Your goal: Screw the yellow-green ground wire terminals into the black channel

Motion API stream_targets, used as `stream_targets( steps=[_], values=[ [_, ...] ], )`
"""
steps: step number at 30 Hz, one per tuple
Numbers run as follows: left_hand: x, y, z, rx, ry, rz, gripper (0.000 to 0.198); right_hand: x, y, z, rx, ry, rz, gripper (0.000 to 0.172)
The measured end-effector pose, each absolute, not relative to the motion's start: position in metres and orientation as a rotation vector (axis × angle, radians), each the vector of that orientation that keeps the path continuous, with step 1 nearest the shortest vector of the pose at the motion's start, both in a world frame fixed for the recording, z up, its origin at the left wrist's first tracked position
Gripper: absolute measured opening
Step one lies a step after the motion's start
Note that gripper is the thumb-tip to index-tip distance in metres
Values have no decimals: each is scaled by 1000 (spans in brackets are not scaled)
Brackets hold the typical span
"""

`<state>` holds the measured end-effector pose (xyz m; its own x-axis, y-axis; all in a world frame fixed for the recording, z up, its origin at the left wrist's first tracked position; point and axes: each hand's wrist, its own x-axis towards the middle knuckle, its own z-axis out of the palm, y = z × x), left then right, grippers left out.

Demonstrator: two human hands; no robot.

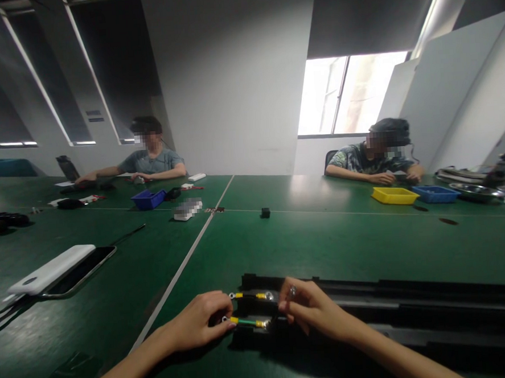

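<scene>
My left hand (207,317) has its thumb and fingers closed at the left end of a short green wire (247,322) with yellow-sleeved ring terminals. Behind it lies a short dark wire (249,296), also with a yellow sleeve and ring terminal at each end. Both wires reach rightward to metal fasteners on a long black plastic housing (370,290). Over that housing's left end, my right hand (313,308) is pinched, thumb against fingers. A small shiny metal piece (293,291) shows among its fingers; its exact kind is unclear.
A white power bank (54,269) and a phone (84,271) with cables lie at the left. Farther back are a small black block (265,213), a dark blue bin (149,199), a yellow bin (394,196) and a blue bin (436,194). Two people sit across the green table (222,248).
</scene>
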<state>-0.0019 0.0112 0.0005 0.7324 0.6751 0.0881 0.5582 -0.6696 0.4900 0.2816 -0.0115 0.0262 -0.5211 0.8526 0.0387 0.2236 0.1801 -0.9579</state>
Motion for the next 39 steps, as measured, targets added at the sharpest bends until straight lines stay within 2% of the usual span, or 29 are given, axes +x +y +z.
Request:
stream_targets(
  steps=[7,39],
  values=[
    [-2,12,-1,2501,944,368,13,284,-9,19,-910,-1845,1415,35],
    [-2,11,0,2509,940,373,13,284,-9,23,-897,-1879,1389,41]
  ],
)
